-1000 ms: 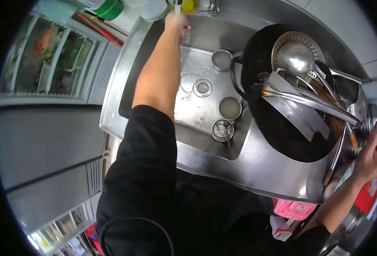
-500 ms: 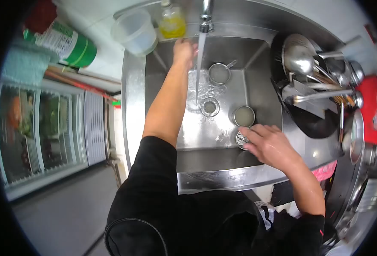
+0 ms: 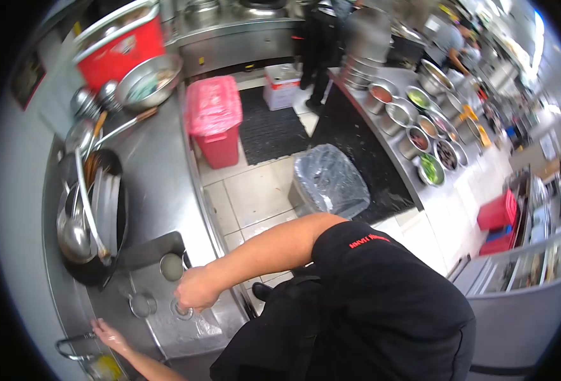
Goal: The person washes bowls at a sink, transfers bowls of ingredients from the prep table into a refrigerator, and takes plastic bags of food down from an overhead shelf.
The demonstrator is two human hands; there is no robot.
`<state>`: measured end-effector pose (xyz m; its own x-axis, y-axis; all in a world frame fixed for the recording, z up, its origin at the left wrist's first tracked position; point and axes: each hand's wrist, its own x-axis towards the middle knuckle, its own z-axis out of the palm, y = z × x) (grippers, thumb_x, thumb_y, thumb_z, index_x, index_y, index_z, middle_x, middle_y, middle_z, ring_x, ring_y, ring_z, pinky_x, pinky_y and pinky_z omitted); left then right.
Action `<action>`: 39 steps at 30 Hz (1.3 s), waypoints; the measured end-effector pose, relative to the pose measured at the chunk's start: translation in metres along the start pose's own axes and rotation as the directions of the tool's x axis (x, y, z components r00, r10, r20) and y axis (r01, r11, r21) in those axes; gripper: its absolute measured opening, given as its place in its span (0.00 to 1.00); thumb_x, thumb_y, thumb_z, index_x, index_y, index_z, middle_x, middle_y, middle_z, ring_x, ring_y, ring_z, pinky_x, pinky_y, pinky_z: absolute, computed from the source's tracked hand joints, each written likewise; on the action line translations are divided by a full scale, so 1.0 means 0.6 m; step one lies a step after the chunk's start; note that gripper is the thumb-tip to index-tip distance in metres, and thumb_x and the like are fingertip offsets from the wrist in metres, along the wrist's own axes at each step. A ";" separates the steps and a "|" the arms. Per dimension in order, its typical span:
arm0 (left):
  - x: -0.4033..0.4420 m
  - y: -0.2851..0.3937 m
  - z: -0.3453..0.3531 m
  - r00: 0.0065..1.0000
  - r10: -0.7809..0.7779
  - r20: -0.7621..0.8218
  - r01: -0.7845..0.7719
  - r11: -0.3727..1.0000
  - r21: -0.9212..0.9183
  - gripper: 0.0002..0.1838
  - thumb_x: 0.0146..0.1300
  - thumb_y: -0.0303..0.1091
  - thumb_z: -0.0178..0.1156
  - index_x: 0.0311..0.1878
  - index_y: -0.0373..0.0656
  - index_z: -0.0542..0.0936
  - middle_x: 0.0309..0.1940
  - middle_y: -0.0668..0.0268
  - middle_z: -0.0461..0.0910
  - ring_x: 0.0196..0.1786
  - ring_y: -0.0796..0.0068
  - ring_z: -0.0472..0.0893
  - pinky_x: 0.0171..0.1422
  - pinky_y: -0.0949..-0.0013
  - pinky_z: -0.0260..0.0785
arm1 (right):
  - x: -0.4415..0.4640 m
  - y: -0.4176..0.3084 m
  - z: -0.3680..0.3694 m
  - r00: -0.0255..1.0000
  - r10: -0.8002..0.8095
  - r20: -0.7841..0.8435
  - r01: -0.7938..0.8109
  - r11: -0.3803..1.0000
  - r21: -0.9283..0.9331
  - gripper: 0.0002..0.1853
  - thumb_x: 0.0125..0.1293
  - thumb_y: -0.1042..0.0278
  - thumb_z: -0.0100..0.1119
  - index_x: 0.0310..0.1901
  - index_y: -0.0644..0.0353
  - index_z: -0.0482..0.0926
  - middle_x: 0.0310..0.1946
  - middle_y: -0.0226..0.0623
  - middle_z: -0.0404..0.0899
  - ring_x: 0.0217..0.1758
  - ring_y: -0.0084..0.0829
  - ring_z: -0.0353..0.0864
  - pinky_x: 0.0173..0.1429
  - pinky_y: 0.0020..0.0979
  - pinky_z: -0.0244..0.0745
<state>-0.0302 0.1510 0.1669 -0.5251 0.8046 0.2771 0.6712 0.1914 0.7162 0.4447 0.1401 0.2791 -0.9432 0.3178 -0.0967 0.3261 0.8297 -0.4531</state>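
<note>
At the lower left, my left hand (image 3: 110,334) is beside the faucet (image 3: 74,349), fingers extended and apart, holding nothing that I can see. My right hand (image 3: 198,289) reaches down over the sink drain (image 3: 182,310), its fingers pressed together; whatever they grip, if anything, is hidden. Just above that hand in the view, a round metal cup (image 3: 172,267) holds cloudy liquid. A second metal cup (image 3: 142,305), with a short handle, rests on the sink floor between my hands. Both cups are inside the stainless sink (image 3: 188,340).
A wok (image 3: 116,219) full of ladles and utensils stands beside the sink. Beyond are a metal bowl (image 3: 150,82), a red lidded bin (image 3: 216,120) and a lined trash bin (image 3: 331,181). Ingredient pots (image 3: 414,141) crowd another counter. Other people stand farther back.
My view has swung right, bringing the kitchen into sight and the sink to the lower left. My right hand has moved from the small round metal piece by the cup to the drain.
</note>
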 end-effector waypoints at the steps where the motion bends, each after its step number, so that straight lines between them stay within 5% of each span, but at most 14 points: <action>1: -0.051 0.080 0.040 0.986 -0.092 0.137 0.133 0.936 -0.326 0.23 0.72 0.40 0.53 0.64 0.36 0.70 0.61 0.57 0.73 0.61 0.66 0.74 0.62 0.64 0.68 | -0.039 -0.002 0.005 0.998 0.052 -0.018 -0.052 0.999 0.011 0.16 0.58 0.56 0.65 0.39 0.60 0.82 0.39 0.44 0.81 0.45 0.47 0.83 0.46 0.46 0.78; 3: -0.168 0.259 0.111 0.936 0.031 0.351 0.160 0.850 -0.502 0.19 0.73 0.40 0.52 0.61 0.39 0.74 0.51 0.63 0.79 0.52 0.74 0.78 0.57 0.69 0.71 | -0.122 -0.011 0.022 0.986 0.161 -0.032 -0.161 0.987 0.015 0.14 0.57 0.58 0.65 0.37 0.61 0.82 0.40 0.44 0.80 0.45 0.47 0.83 0.46 0.46 0.78; 7: -0.351 0.518 0.223 0.677 0.134 0.724 0.252 0.882 -0.399 0.08 0.70 0.34 0.55 0.42 0.39 0.77 0.30 0.65 0.79 0.31 0.76 0.80 0.36 0.71 0.75 | -0.305 -0.042 0.057 0.935 0.330 -0.126 -0.325 0.944 0.058 0.14 0.56 0.61 0.65 0.39 0.60 0.79 0.39 0.45 0.79 0.43 0.49 0.82 0.45 0.47 0.78; 9: -0.421 0.529 0.343 0.520 0.413 0.747 -0.292 0.909 -0.299 0.13 0.64 0.36 0.60 0.46 0.37 0.77 0.34 0.58 0.80 0.39 0.62 0.82 0.44 0.63 0.76 | -0.412 -0.066 0.106 0.883 0.400 -0.245 -0.380 0.917 0.126 0.14 0.55 0.62 0.64 0.41 0.60 0.77 0.40 0.45 0.78 0.43 0.49 0.82 0.44 0.47 0.78; 10: -0.467 0.568 0.395 0.410 0.506 0.759 -0.601 0.776 -0.192 0.16 0.62 0.37 0.62 0.48 0.37 0.77 0.38 0.54 0.81 0.43 0.57 0.82 0.48 0.61 0.75 | -0.472 -0.083 0.129 0.861 0.431 -0.271 -0.392 0.901 0.187 0.12 0.55 0.65 0.63 0.39 0.60 0.77 0.40 0.47 0.79 0.42 0.50 0.82 0.43 0.48 0.78; 13: -0.629 0.677 0.511 0.296 0.499 0.814 -0.569 0.777 -0.270 0.27 0.59 0.42 0.63 0.59 0.37 0.74 0.50 0.49 0.79 0.53 0.51 0.79 0.59 0.61 0.71 | -0.679 -0.142 0.230 0.751 0.541 -0.379 -0.398 0.828 0.394 0.10 0.55 0.69 0.59 0.40 0.61 0.77 0.41 0.48 0.79 0.46 0.50 0.80 0.47 0.47 0.76; 16: -0.785 0.792 0.612 0.135 0.423 0.896 -0.462 0.827 -0.321 0.31 0.61 0.46 0.62 0.62 0.35 0.72 0.52 0.50 0.80 0.52 0.58 0.81 0.56 0.62 0.72 | -0.882 -0.233 0.324 0.470 0.865 -0.177 -0.607 0.463 0.646 0.14 0.58 0.68 0.58 0.46 0.60 0.77 0.45 0.47 0.78 0.52 0.49 0.77 0.54 0.46 0.73; 18: -0.877 0.881 0.638 0.127 0.297 0.946 -0.228 0.937 -0.264 0.30 0.63 0.44 0.62 0.63 0.35 0.71 0.50 0.52 0.81 0.46 0.65 0.82 0.50 0.65 0.73 | -1.002 -0.299 0.393 0.249 0.944 -0.215 -0.598 0.324 0.733 0.13 0.59 0.71 0.57 0.47 0.60 0.76 0.45 0.46 0.78 0.54 0.48 0.76 0.56 0.45 0.72; 22: -0.970 0.994 0.707 0.248 0.384 0.889 -0.165 0.921 -0.352 0.27 0.63 0.39 0.64 0.61 0.32 0.72 0.39 0.59 0.83 0.38 0.72 0.80 0.45 0.68 0.72 | -1.161 -0.409 0.454 -0.262 0.947 -0.185 -0.579 -0.001 0.815 0.10 0.62 0.69 0.56 0.44 0.60 0.76 0.41 0.51 0.79 0.47 0.53 0.78 0.51 0.48 0.73; 23: -0.976 1.010 0.727 0.249 0.418 0.874 -0.165 0.907 -0.387 0.25 0.66 0.42 0.61 0.61 0.39 0.71 0.38 0.67 0.80 0.35 0.79 0.78 0.33 0.74 0.72 | -1.195 -0.424 0.458 -0.353 0.924 -0.149 -0.584 -0.093 0.807 0.09 0.63 0.67 0.56 0.42 0.60 0.77 0.39 0.51 0.79 0.45 0.53 0.78 0.50 0.48 0.73; 25: -0.985 1.070 0.716 0.304 0.440 0.845 -0.124 0.898 -0.423 0.17 0.65 0.41 0.62 0.48 0.38 0.78 0.35 0.65 0.81 0.35 0.77 0.82 0.30 0.72 0.72 | -1.258 -0.449 0.467 -0.531 0.844 -0.079 -0.560 -0.279 0.780 0.11 0.65 0.63 0.55 0.39 0.62 0.78 0.35 0.53 0.80 0.41 0.55 0.79 0.48 0.50 0.74; 27: -0.985 1.120 0.722 0.441 0.552 0.707 -0.207 0.830 -0.518 0.17 0.65 0.44 0.63 0.29 0.39 0.75 0.17 0.68 0.76 0.19 0.77 0.77 0.24 0.69 0.70 | -1.327 -0.465 0.480 -0.597 0.802 0.022 -0.529 -0.415 0.740 0.15 0.67 0.57 0.54 0.36 0.62 0.80 0.33 0.55 0.80 0.39 0.55 0.80 0.46 0.51 0.74; 31: -0.999 1.269 0.684 0.443 0.723 0.530 -0.516 0.689 -0.509 0.25 0.64 0.50 0.63 0.23 0.36 0.74 0.17 0.61 0.70 0.24 0.74 0.67 0.33 0.63 0.65 | -1.453 -0.482 0.554 -0.651 0.747 0.139 -0.424 -0.509 0.749 0.25 0.67 0.44 0.54 0.44 0.61 0.83 0.37 0.53 0.83 0.44 0.52 0.82 0.51 0.46 0.76; 39: -1.236 1.661 0.783 -0.008 0.768 0.641 -0.336 0.601 -0.725 0.18 0.64 0.45 0.61 0.39 0.35 0.80 0.27 0.64 0.79 0.24 0.77 0.80 0.30 0.71 0.71 | -1.692 -0.488 0.602 -0.656 0.693 0.299 -0.444 -0.675 0.589 0.29 0.61 0.44 0.60 0.54 0.61 0.79 0.43 0.50 0.84 0.50 0.47 0.82 0.55 0.42 0.76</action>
<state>1.2740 0.0091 0.3742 0.8545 0.5009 0.1376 0.2007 -0.5626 0.8020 1.2834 -0.5911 0.1902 0.8257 0.2291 -0.5155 0.1615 -0.9716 -0.1732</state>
